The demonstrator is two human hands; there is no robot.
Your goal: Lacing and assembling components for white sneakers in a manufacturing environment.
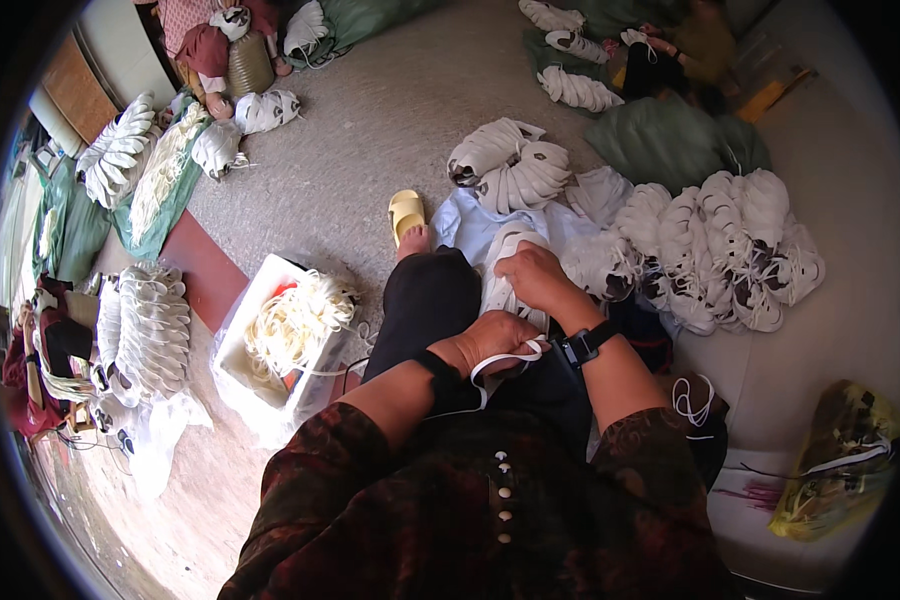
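A white shoe upper (513,242) lies over my lap, its far end above a light blue cloth. My right hand (535,277) is closed on the upper's middle, fingers curled over its edge. Nearer to me, my left hand (495,338) is closed at the upper's near end. A white shoelace (483,392) loops out from beside my left hand and hangs down toward my lap. My fingertips are partly hidden, so the exact pinch of each hand is hard to see.
A white box (232,352) of pale laces stands left of my leg. Bundles of white shoe uppers (685,240) lie to the right, with more uppers (523,180) ahead. A yellow bag (838,465) sits at lower right. Other people sit at the far left and far right.
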